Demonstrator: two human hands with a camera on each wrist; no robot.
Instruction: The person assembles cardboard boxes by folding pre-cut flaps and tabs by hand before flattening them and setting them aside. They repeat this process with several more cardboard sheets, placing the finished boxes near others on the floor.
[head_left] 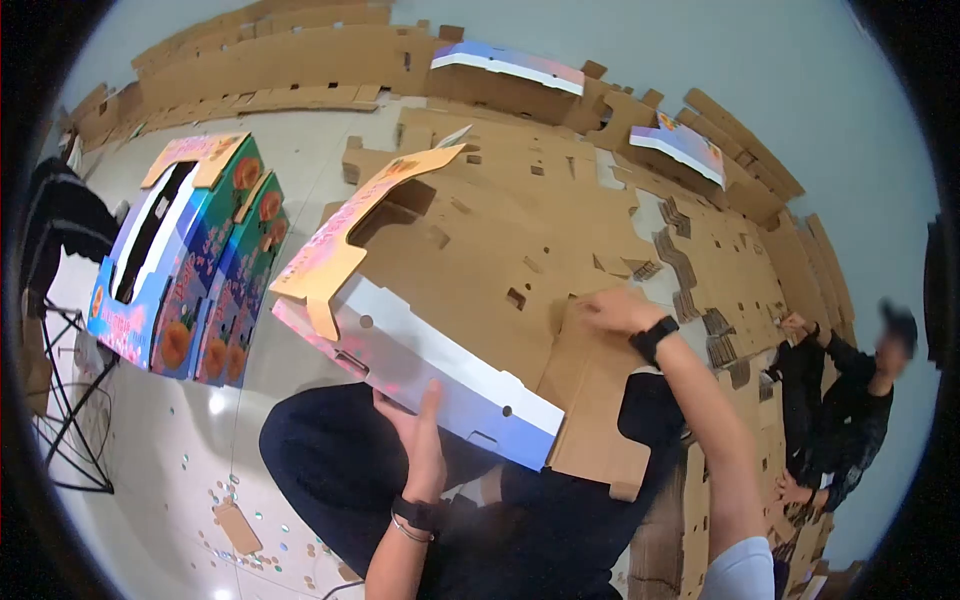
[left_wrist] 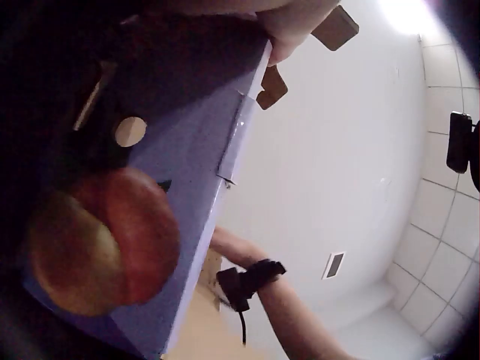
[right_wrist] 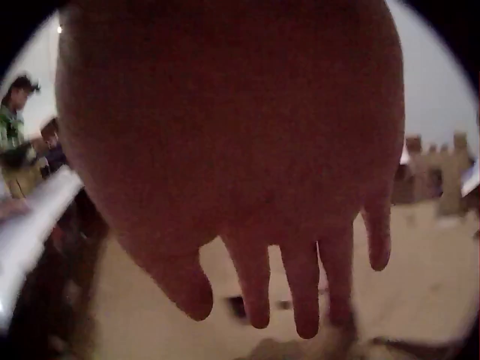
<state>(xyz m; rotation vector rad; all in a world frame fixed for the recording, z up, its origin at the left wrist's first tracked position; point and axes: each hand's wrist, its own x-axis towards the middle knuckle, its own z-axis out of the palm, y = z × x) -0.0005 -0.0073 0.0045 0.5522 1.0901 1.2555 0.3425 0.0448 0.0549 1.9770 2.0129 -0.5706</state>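
Observation:
A partly folded printed cardboard box (head_left: 450, 365) lies over the person's lap, its brown inner side facing up. My left hand (head_left: 415, 445) grips the near white-and-purple side wall from below, thumb up along its outer face. That wall (left_wrist: 202, 150) shows purple with a printed peach-like fruit in the left wrist view. My right hand (head_left: 620, 312) is over the brown inner panel near the right-hand flap (head_left: 600, 430). In the right wrist view its fingers (right_wrist: 304, 300) are straight and spread, with nothing held. An orange-and-pink end panel (head_left: 350, 235) stands raised at the left.
Finished-looking printed boxes (head_left: 190, 270) with handle openings stand on the floor at left, beside a black folding stand (head_left: 70, 400). Flat cardboard stacks (head_left: 690, 270) lie ahead and right. Another person (head_left: 850, 410) in dark clothes sits at right. Small scraps (head_left: 235, 525) litter the floor.

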